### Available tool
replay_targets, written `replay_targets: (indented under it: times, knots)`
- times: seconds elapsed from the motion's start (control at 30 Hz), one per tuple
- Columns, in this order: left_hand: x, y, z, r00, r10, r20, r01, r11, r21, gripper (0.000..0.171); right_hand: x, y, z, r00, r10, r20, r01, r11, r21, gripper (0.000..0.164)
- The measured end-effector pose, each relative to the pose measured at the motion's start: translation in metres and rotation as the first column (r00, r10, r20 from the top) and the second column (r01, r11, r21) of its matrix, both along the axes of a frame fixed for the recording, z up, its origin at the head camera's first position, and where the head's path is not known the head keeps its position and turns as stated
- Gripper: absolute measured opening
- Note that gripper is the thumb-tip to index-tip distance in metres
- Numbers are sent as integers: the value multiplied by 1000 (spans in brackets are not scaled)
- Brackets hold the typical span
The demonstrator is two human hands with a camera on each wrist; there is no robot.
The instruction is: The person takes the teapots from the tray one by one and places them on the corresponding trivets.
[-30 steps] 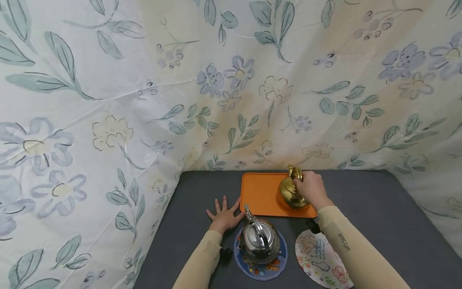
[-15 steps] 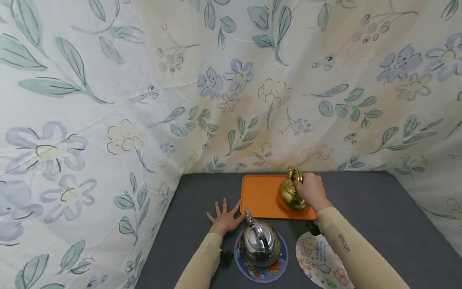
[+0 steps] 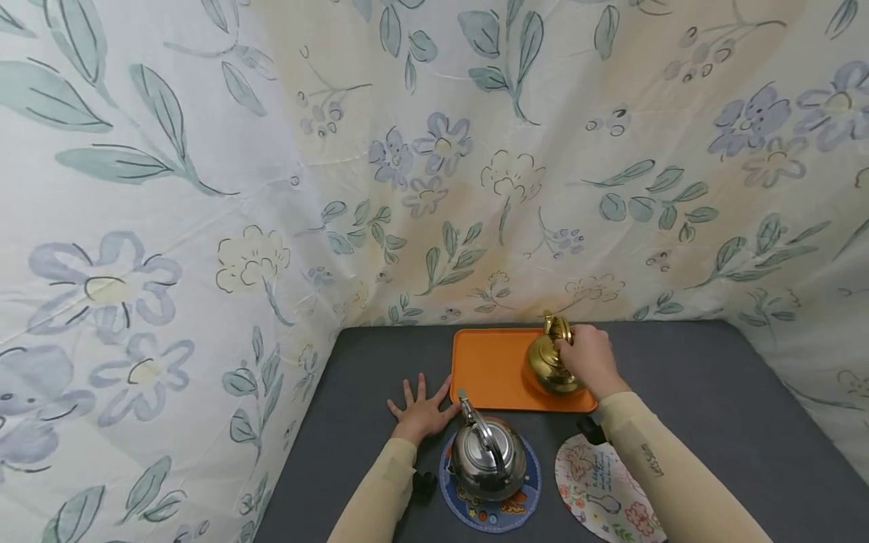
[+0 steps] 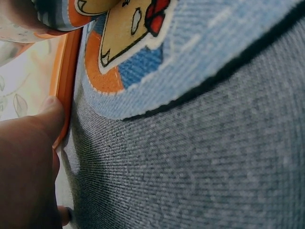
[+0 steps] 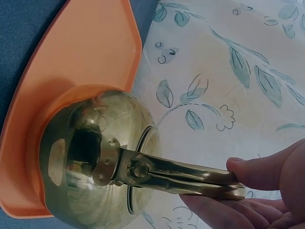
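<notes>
Best to hold the gold kettle [image 3: 548, 369] by its handle [image 5: 190, 175] in a snug pinch, thumb on one side and fingers on the other, like the right hand [image 3: 589, 358] now. Keep it level and go slow, so as not to bump the rim of the orange tray [image 3: 489, 362]. Rest the left hand [image 3: 419, 411] lightly, there on the bench [image 3: 380, 351] with fingers spread wide, thumb seeming to touch the tray near the front left corner. Hands well apart from each other.

Gold kettle at the right end of the tray, close to the far edge of the bench. Can't tell for sure, resting there or lifted a tiny bit. Round, smooth and very shiny, with bright spots and a dark patch on its side. Handle of thin gold bars, with a round pin near the kettle.

In front of the tray: a silver kettle [image 3: 468, 473] on a round blue mat [image 3: 494, 522]. Watch out for that one, with its spout so close to the tray. Off to the right, a flowery mat [image 3: 597, 483], partly hidden by the right sleeve [image 3: 672, 467].
</notes>
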State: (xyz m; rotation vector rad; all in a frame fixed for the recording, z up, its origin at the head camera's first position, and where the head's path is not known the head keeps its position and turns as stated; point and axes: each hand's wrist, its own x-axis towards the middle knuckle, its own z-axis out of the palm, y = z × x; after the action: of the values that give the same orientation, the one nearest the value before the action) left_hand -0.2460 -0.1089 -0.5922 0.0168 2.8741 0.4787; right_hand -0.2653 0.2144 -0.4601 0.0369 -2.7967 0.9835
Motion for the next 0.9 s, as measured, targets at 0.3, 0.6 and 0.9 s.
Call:
replay_targets:
  times: [0.3,0.6,0.9]
  knots:
    - [0,0,-1,1000,10,3,-10,1000,15,77,10,2,8,1000,26,3,-26,1000,-13,24]
    - [4,2,0,1000,14,7,-14,1000,6,76,24,4,14,999,39,-30,-39,999,-5,32]
    - [6,3,-4,1000,19,9,-19,1000,-5,76,39,6,20,994,74,-75,-74,997,4,33]
